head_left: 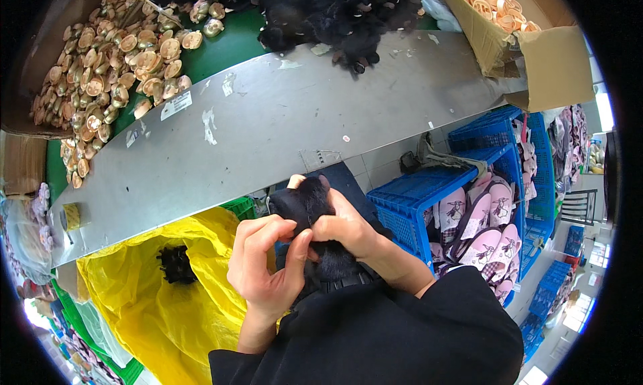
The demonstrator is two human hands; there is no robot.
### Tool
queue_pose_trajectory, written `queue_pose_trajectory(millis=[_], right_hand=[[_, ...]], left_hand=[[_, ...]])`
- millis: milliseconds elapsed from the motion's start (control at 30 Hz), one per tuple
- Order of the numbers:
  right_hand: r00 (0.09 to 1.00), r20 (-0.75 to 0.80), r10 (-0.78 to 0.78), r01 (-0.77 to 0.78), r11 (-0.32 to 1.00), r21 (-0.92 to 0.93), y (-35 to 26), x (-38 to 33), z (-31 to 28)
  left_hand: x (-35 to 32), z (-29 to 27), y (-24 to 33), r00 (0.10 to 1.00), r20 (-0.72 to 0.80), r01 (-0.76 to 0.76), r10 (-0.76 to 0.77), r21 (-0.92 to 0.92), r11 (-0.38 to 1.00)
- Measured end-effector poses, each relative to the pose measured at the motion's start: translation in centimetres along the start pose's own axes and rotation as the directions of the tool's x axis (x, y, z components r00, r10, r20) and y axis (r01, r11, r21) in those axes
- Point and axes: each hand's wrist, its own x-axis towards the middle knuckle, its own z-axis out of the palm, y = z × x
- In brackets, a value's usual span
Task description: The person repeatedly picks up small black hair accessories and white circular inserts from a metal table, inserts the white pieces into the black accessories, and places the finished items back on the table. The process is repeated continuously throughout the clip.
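A small black furry piece (307, 199), like part of a plush toy, is held up in front of my body. My right hand (347, 227) is closed around its right side, with fingers curled behind it. On the left, the thumb and forefinger of my left hand (264, 264) pinch at the fur's lower edge, close to my right thumb. What lies between those fingertips is too small to make out. A small pinkish-brown bit (324, 182) shows at the top of the piece.
A metal-edged worktable (268, 123) spans the front. It bears heaped gold-and-tan plastic shells (144, 60) and black furry pieces (328, 16). A cardboard box (556, 67) holds peach plastic rings. Below are a yellow bag (134, 271) and blue crates (408, 197) of pink slippers.
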Motion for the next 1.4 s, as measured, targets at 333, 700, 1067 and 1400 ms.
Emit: queue_pose_trajectory(millis=[333, 700, 1067, 1400], right_hand=[[0.998, -0.030, 0.057, -0.064, 0.953, -0.297, -0.3, -0.1, 0.0], [0.997, -0.059, 0.044, -0.054, 0.982, -0.181, 0.5, -0.2, 0.9], [0.926, 0.071, -0.371, 0.316, 0.656, -0.686, 0.4, 1.2, -0.5], [0.996, -0.014, -0.092, 0.078, 0.903, -0.422, 1.0, 1.6, 1.3]], left_hand=[[0.1, -0.9, -2.0, 0.998, -0.057, 0.016, -0.017, -0.020, 1.000], [-0.2, -1.0, -2.9, 0.982, 0.169, 0.126, -0.082, -0.266, 0.956], [-1.0, -1.3, -2.9, 0.971, -0.071, 0.209, -0.230, -0.230, 0.951], [-1.7, 0.1, -3.3, 0.929, -0.185, 0.277, -0.320, -0.225, 0.934]])
